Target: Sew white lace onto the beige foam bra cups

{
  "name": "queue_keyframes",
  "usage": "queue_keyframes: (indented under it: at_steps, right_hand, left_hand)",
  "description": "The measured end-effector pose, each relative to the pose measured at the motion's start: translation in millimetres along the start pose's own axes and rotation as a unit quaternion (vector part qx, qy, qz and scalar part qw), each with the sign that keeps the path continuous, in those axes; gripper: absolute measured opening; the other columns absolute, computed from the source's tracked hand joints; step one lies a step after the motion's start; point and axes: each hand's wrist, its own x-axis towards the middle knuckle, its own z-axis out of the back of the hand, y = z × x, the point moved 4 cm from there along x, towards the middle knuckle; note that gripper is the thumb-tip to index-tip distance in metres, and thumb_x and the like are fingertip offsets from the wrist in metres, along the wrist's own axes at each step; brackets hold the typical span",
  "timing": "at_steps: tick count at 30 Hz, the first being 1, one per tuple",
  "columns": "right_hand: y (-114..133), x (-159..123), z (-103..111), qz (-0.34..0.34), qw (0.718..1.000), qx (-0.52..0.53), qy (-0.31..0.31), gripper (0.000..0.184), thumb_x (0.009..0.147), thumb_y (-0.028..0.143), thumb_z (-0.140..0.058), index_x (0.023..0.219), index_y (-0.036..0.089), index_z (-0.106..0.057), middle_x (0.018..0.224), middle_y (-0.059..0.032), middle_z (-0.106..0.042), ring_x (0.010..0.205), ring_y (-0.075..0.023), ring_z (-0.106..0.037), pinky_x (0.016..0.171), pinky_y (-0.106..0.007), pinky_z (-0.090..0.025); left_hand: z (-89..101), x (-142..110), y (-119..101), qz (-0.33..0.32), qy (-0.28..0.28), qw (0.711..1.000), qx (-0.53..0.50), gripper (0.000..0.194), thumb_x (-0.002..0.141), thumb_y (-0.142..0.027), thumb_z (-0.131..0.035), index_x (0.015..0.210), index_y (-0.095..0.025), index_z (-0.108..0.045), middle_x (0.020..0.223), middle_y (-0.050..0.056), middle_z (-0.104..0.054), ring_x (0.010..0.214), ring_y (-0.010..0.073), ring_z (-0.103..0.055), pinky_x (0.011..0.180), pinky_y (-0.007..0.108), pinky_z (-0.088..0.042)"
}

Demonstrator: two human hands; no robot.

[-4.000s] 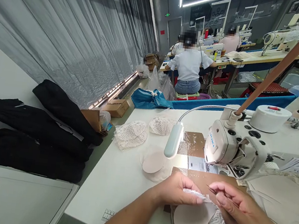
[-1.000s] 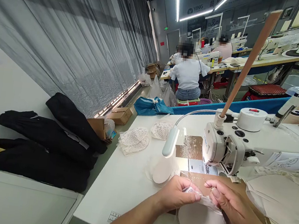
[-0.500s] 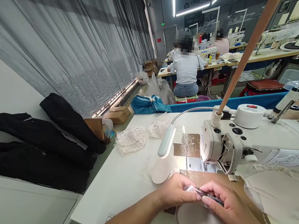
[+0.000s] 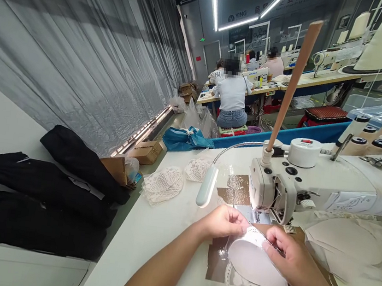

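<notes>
Looks like close edge work on the lace-trimmed cup piece (image 4: 259, 265), held near the front edge of the bench (image 4: 140, 243), just this side of the sewing machine head (image 4: 261, 186). Pinched tight in the left hand (image 4: 225, 222), thumb against fingertips, right at the piece's upper left corner. Curled nearly closed in the right hand (image 4: 282, 247): a thin dark tool (image 4: 279, 251), lined up along that same upper edge. Can't tell tweezers from snips here, or tips apart from tips together.

Probably mid-step on that upper edge, going by the tool, and not finished with it. For the next move, best to hold the lace flat and taut and guide the tip along without snagging the fabric.

Over by the bench's left edge, well apart from both hands: lace pieces (image 4: 163, 185). Toward the right side, more pale pieces (image 4: 346, 241), loosely stacked.
</notes>
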Motion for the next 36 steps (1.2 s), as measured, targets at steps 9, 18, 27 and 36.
queue_keyframes:
  at_steps: [9, 18, 27, 36]
  right_hand:
    - [-8.4, 1.3, 10.0, 0.01, 0.985, -0.173, -0.022, 0.007, 0.079, 0.021, -0.051, 0.08, 0.024, -0.057, 0.073, -0.0012, -0.065, 0.059, -0.0193, -0.058, 0.05, -0.025, -0.035]
    - [-18.1, 5.4, -5.7, 0.065, 0.972, -0.225, 0.02, 0.052, 0.08, 0.007, -0.042, 0.122, 0.032, -0.059, 0.123, -0.002, -0.066, 0.095, -0.0245, -0.069, 0.063, -0.031, -0.054]
    - [-4.3, 7.1, -0.4, 0.046, 0.966, -0.251, 0.04, 0.056, 0.076, 0.003, -0.04, 0.122, 0.028, -0.06, 0.126, -0.0042, -0.065, 0.092, -0.023, -0.07, 0.067, -0.034, -0.056]
    - [-2.5, 8.0, -3.4, 0.029, 0.958, -0.285, 0.03, 0.055, 0.079, 0.006, -0.042, 0.128, 0.025, -0.06, 0.13, -0.0062, -0.064, 0.084, -0.0255, -0.072, 0.064, -0.037, -0.058]
  left_hand:
    - [0.2, 33.4, -9.9, -0.02, 0.01, 0.979, 0.205, 0.01, 0.07, -0.01, -0.063, 0.079, -0.015, -0.063, 0.063, -0.006, -0.053, 0.056, 0.0086, -0.046, 0.055, 0.019, -0.036]
    - [11.3, -1.6, -35.0, -0.075, -0.109, 0.934, 0.333, 0.016, 0.08, -0.013, -0.054, 0.094, -0.016, -0.062, 0.09, 0.006, -0.06, 0.083, 0.0195, -0.054, 0.076, 0.03, -0.045]
    - [-32.4, -33.5, -24.6, -0.192, -0.067, 0.891, 0.406, 0.029, 0.085, -0.012, -0.048, 0.112, -0.016, -0.057, 0.11, 0.011, -0.064, 0.095, 0.0224, -0.058, 0.086, 0.034, -0.051]
    - [-26.1, -14.2, -15.4, -0.225, -0.039, 0.819, 0.527, 0.047, 0.084, -0.021, -0.05, 0.13, -0.008, -0.054, 0.132, 0.017, -0.057, 0.101, 0.0273, -0.058, 0.09, 0.042, -0.051]
